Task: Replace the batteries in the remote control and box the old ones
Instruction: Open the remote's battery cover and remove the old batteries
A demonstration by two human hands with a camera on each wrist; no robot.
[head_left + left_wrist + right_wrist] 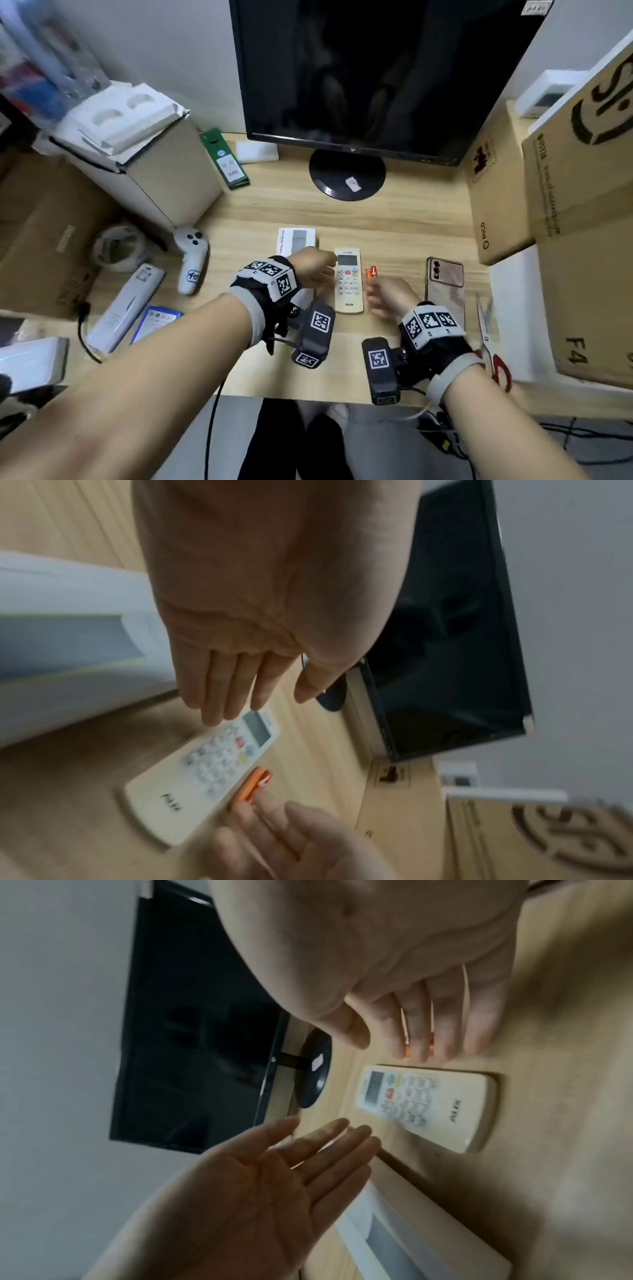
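A cream remote control [348, 280] [205, 772] [424, 1106] lies face up on the wooden desk, buttons showing. Two orange batteries [371, 272] [253, 785] lie side by side just right of it. My left hand [317, 267] [240, 685] hovers open over the remote's left edge, fingers straight, holding nothing. My right hand [383, 296] [435, 1026] is open to the remote's right, its fingers just short of the batteries, which show only as orange slivers [408, 1051] between them in the right wrist view. A white box [296, 241] [404, 1240] lies left of the remote, partly under my left wrist.
A monitor [373, 75] on a round base [347, 174] stands behind. A phone [444, 284] and red-handled scissors [493, 349] lie to the right, by cardboard boxes [579, 171]. A white controller [191, 260], another remote [126, 305] and a cardboard box [150, 164] are at the left.
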